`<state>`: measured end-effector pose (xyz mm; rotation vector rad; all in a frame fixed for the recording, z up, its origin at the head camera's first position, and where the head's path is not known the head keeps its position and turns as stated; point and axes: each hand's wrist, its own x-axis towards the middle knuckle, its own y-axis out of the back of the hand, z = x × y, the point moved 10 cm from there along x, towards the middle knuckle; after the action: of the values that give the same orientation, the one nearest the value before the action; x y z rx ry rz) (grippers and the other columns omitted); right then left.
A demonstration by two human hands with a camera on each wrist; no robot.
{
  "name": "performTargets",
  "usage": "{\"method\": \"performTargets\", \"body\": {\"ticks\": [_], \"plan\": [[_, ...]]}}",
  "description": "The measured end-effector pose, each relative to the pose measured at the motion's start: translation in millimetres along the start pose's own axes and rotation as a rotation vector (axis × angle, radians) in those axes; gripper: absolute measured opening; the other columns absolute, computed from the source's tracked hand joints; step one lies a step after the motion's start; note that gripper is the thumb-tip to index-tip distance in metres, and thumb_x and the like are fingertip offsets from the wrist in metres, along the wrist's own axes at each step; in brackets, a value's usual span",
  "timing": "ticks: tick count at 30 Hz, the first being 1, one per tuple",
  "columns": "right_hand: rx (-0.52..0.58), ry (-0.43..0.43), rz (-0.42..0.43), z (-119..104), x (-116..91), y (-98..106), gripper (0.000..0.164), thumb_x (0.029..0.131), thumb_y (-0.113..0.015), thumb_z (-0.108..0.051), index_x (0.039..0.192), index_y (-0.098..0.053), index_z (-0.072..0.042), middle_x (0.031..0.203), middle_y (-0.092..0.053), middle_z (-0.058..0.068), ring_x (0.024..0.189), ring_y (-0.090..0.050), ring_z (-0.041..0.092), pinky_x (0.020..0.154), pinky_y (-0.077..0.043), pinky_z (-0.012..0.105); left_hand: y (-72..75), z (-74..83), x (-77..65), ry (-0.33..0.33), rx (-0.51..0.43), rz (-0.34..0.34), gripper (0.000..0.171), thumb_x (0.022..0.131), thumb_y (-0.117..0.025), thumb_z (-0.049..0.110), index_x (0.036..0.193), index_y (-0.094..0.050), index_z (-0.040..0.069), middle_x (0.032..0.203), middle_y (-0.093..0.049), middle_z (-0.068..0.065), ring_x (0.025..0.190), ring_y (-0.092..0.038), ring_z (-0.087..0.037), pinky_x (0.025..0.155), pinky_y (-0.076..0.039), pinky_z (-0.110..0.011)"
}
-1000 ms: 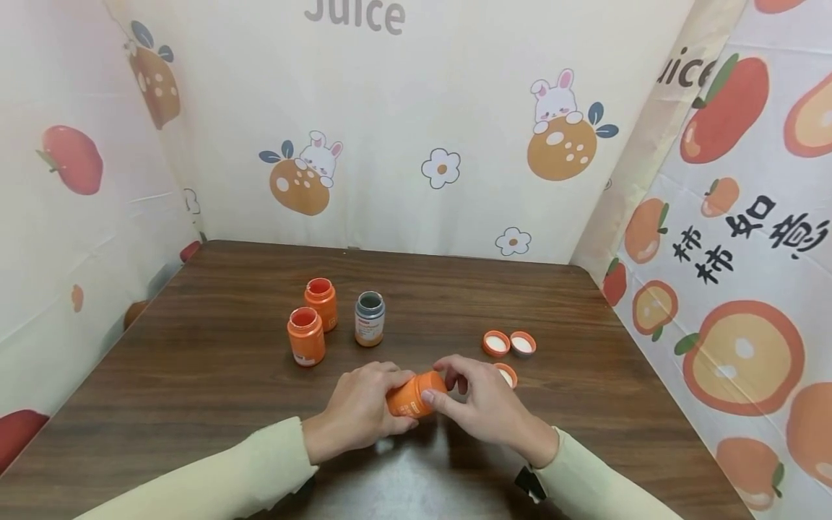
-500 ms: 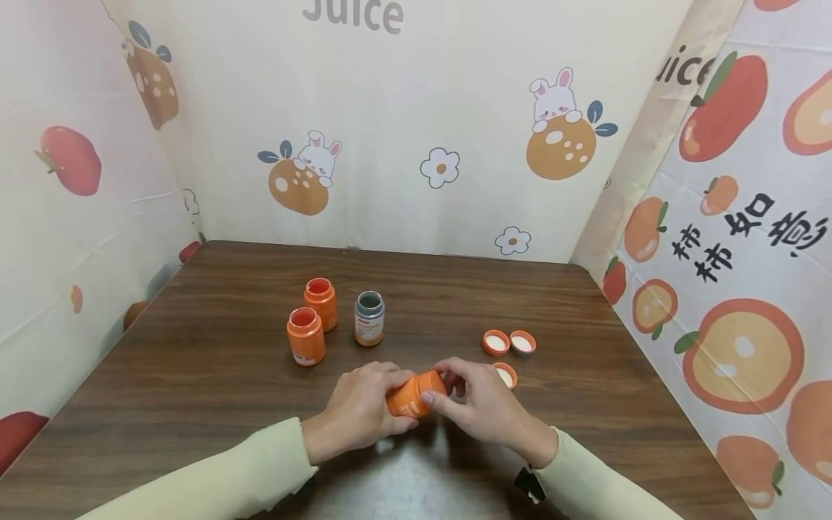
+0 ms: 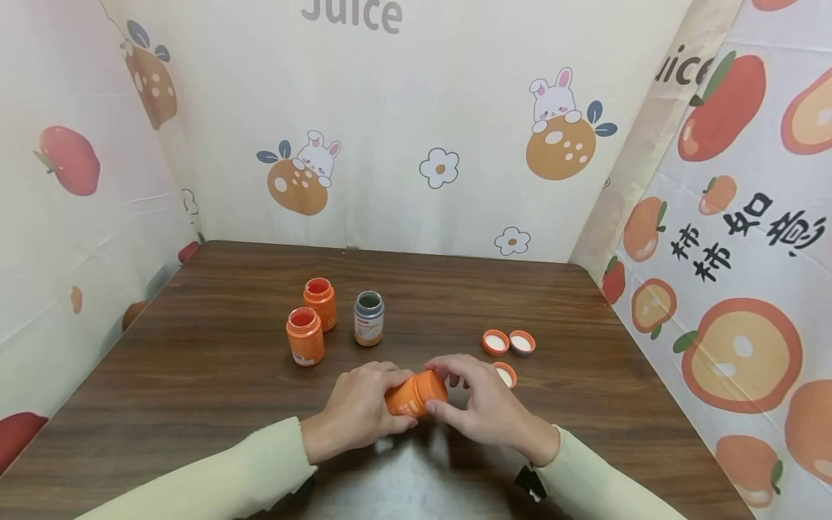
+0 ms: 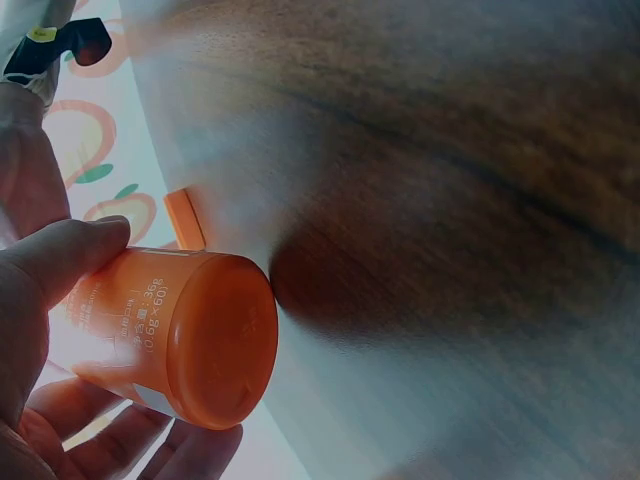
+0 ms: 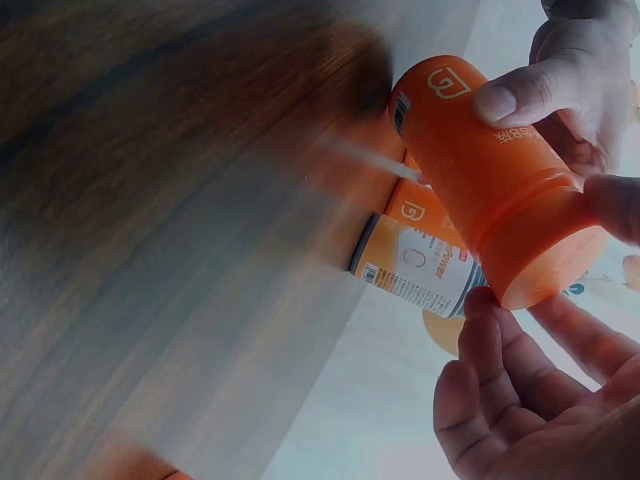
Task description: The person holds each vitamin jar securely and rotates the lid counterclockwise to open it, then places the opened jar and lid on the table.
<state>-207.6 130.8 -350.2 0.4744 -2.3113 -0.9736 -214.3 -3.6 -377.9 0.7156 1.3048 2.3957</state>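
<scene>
A small capped orange bottle (image 3: 414, 394) is tilted just above the brown table (image 3: 214, 375) near its front. My left hand (image 3: 364, 408) grips the bottle's body from the left. The left wrist view shows the bottle's flat base (image 4: 220, 345) with my thumb (image 4: 70, 255) along its side. My right hand (image 3: 477, 401) curls its fingers round the capped end. In the right wrist view that cap (image 5: 548, 250) sits between my right fingers (image 5: 495, 395), with the left thumb (image 5: 520, 95) on the bottle's body (image 5: 470, 150).
Three open bottles stand left of centre: two orange ones (image 3: 305, 337) (image 3: 320, 304) and a grey-rimmed one (image 3: 368, 318). Three loose orange caps lie to the right (image 3: 495, 342) (image 3: 522, 343) (image 3: 506, 375). Printed fabric walls (image 3: 416, 130) close in the table on three sides.
My right fingers have shifted a little round the bottle's capped end, the thumb sliding lower. The bottle and left hand stay almost in place.
</scene>
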Motion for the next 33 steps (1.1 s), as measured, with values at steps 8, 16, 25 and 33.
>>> {"method": "performTargets", "body": {"ticks": [8, 16, 25, 33], "plan": [[-0.003, 0.059, -0.015, -5.7, 0.3, 0.6, 0.051, 0.082, -0.085, -0.017, 0.129, -0.066, -0.023, 0.115, -0.066, -0.014, 0.092, -0.057, 0.013, 0.076, -0.051, 0.037, 2.9, 1.3, 0.3, -0.009, 0.011, 0.018, 0.054, 0.07, -0.093, 0.045, 0.116, -0.076, 0.024, 0.101, -0.07, 0.009, 0.082, -0.058, -0.008, 0.063, -0.046, -0.031], [0.039, 0.077, -0.055, -9.0, -0.1, -1.0, 0.057, 0.079, -0.085, -0.006, 0.13, -0.065, -0.021, 0.126, -0.062, -0.013, 0.112, -0.057, 0.009, 0.085, -0.056, 0.043, 2.6, 1.3, 0.6, -0.012, 0.017, 0.013, 0.055, 0.07, -0.093, 0.046, 0.117, -0.075, 0.025, 0.099, -0.069, 0.01, 0.081, -0.058, -0.008, 0.063, -0.046, -0.032], [0.009, 0.137, -0.05, -14.1, -0.8, -1.0, 0.061, 0.078, -0.086, -0.006, 0.132, -0.063, -0.022, 0.127, -0.061, -0.008, 0.116, -0.056, 0.012, 0.091, -0.054, 0.038, 1.6, 1.4, -0.1, -0.016, 0.013, 0.009, 0.053, 0.07, -0.093, 0.045, 0.116, -0.075, 0.025, 0.098, -0.068, 0.01, 0.08, -0.057, -0.007, 0.062, -0.046, -0.031], [-0.003, 0.033, 0.0, -6.1, -0.3, 3.5, 0.048, 0.089, -0.081, -0.035, 0.132, -0.063, -0.024, 0.117, -0.064, -0.01, 0.095, -0.059, 0.019, 0.08, -0.053, 0.04, 1.0, 1.1, -0.2, -0.007, 0.01, 0.006, 0.053, 0.07, -0.093, 0.045, 0.116, -0.076, 0.024, 0.099, -0.069, 0.009, 0.081, -0.058, -0.008, 0.062, -0.045, -0.031]]}}
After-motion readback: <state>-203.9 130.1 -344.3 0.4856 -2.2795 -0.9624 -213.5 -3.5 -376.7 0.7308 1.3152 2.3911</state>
